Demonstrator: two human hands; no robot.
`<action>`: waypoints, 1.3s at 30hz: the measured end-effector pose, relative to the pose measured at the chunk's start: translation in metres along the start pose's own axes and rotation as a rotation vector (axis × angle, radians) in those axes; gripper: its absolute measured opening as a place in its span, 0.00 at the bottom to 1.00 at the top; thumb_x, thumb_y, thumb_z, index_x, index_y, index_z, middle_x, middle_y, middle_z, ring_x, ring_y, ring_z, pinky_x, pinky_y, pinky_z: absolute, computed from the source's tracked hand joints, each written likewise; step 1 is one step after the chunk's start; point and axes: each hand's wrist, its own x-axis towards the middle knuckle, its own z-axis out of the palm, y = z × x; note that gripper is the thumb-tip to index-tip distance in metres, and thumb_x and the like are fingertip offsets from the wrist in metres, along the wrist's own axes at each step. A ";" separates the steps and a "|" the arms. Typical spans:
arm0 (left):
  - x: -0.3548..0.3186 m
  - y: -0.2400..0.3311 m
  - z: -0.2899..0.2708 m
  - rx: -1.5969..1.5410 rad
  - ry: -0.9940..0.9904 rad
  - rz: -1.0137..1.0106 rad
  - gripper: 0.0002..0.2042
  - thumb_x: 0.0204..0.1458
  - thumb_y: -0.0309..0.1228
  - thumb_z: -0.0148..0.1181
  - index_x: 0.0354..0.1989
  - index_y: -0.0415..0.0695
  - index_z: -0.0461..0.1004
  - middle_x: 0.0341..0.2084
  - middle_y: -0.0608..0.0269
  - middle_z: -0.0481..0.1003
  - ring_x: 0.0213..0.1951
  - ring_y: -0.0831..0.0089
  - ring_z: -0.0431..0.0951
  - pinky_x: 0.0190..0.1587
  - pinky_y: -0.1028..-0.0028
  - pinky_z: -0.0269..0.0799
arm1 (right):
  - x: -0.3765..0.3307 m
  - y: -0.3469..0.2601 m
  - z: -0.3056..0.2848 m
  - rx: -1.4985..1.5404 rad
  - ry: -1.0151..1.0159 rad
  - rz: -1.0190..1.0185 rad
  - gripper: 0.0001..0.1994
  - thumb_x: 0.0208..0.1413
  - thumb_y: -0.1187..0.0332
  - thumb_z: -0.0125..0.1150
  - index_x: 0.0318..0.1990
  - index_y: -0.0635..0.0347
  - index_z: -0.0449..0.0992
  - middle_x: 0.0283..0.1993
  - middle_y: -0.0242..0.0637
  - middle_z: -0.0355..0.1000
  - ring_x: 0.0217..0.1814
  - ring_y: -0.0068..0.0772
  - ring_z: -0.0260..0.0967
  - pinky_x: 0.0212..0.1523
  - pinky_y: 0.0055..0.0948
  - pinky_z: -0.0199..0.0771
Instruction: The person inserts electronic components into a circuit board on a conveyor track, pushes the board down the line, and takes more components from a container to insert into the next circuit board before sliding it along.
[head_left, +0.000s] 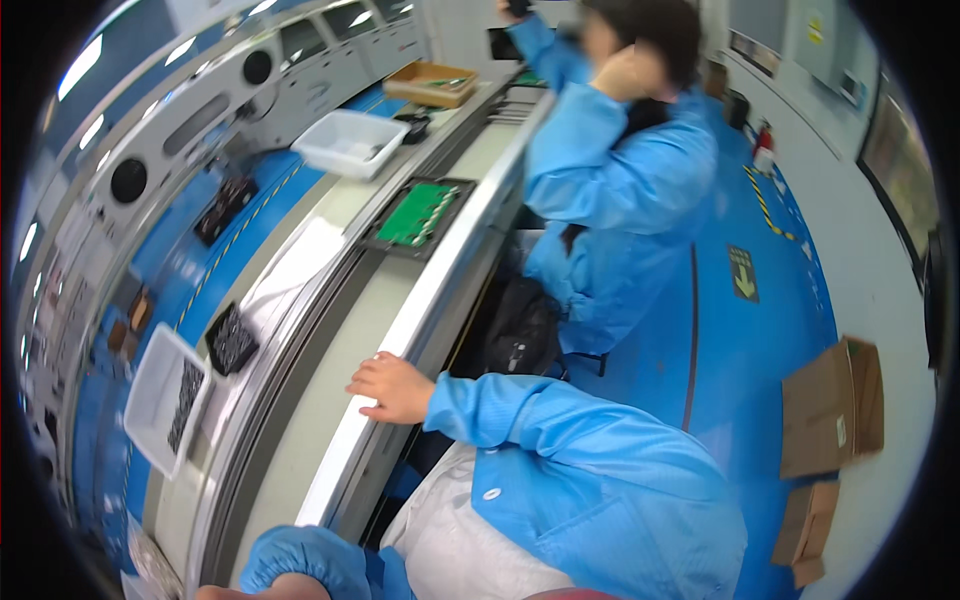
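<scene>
My right hand [392, 388] rests palm down on the pale metal rail [440, 268] along the near side of a conveyor line. Its fingers lie loosely apart over the rail's top and hold nothing. At the lower edge, only a sliver of my left hand [270, 591] shows below a gathered blue cuff; its fingers are out of the picture. Farther up the conveyor belt [345, 350], a black tray [374, 240] carries a green circuit board [412, 214] with light parts along one edge. Neither hand touches the tray.
A co-worker in a blue smock [625, 170] sits beyond me, arms raised. Along the line's far side stand a white bin [345, 140], a brown tray [430, 80], a black box of small parts [230, 340] and another white bin [145, 400]. Cardboard boxes [825, 410] are at right.
</scene>
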 end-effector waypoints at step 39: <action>0.053 -0.204 -0.332 0.886 -1.166 -1.004 0.08 0.56 0.32 0.51 0.36 0.43 0.74 0.21 0.64 0.74 0.24 0.69 0.74 0.30 0.71 0.69 | 0.161 0.032 0.108 0.762 -0.668 0.132 0.06 0.50 0.76 0.55 0.34 0.64 0.77 0.32 0.36 0.74 0.35 0.30 0.67 0.40 0.25 0.66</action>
